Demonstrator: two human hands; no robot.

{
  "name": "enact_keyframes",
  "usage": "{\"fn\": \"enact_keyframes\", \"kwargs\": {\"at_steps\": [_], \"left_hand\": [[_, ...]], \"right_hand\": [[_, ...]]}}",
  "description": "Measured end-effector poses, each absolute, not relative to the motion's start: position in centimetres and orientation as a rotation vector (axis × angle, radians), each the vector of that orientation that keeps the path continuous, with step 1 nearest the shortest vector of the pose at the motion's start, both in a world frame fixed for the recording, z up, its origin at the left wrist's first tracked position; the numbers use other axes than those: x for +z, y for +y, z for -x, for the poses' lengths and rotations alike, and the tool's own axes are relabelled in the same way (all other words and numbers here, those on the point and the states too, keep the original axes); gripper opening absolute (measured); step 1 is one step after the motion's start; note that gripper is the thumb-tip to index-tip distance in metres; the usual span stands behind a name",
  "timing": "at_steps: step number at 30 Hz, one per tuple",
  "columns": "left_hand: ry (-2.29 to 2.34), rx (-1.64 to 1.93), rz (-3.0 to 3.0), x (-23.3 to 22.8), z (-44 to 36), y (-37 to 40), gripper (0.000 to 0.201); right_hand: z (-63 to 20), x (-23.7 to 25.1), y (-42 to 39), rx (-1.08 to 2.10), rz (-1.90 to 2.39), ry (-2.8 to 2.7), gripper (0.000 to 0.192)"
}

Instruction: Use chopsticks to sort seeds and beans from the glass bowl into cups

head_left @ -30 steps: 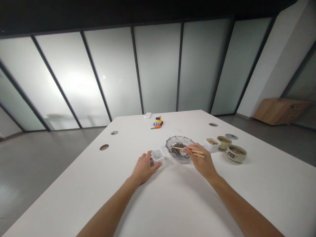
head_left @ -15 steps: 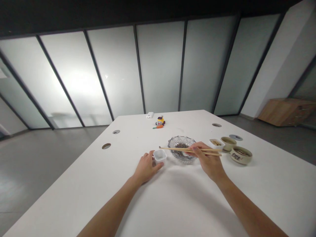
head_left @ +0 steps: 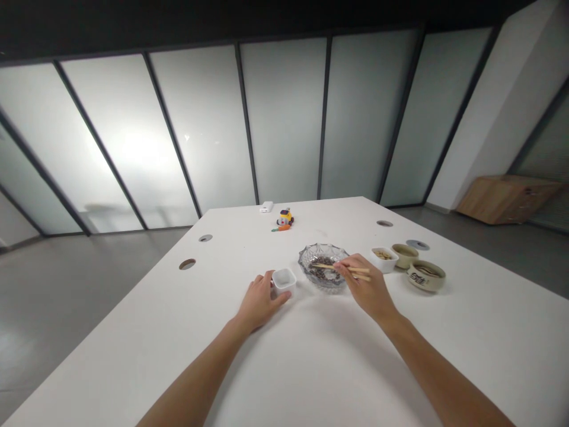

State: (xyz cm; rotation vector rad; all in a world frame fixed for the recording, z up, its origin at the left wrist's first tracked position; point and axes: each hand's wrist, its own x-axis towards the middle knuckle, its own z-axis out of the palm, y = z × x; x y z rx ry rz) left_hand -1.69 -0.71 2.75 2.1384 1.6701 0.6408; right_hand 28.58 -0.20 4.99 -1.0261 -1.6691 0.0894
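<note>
My left hand [head_left: 261,301] is curled round the near left side of a small white square cup [head_left: 284,281], which stands upright on the table. A pair of wooden chopsticks [head_left: 358,271] is held in my right hand [head_left: 367,289], the tips pointing left and down into a clear glass bowl [head_left: 306,270] with a scalloped rim. Many small dark pieces [head_left: 320,274], too small to name, lie in the bowl. Nothing can be made out between the chopstick tips. The bowl stands just right of the white cup.
Right of the bowl are a white dish of pale nuts or beans [head_left: 383,255], a greenish cup [head_left: 405,257] and a lettered beige pot [head_left: 425,279]. Farther back lie a yellow toy vehicle [head_left: 285,217], an orange toy carrot [head_left: 283,228] and a white box [head_left: 267,207]. Round holes [head_left: 187,264] pierce the table.
My right hand has brought the chopstick tips from above the white cup, where a dark piece sat at them, back right and down into the glass bowl. My left hand stays at the cup.
</note>
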Motion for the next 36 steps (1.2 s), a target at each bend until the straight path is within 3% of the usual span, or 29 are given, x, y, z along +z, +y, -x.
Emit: {"fn": "enact_keyframes", "kwargs": {"at_steps": [22,36], "left_hand": [[1.707,0.606,-2.126,3.13,1.38,-0.8,0.054],[1.694,0.618,-2.134,2.76,1.46,-0.63,0.057]], "right_hand": [[-28.59,4.37,-0.08,0.223,0.91,-1.734,0.047],[-28.48,4.35,-0.21,0.138,0.951,-1.718,0.048]]}}
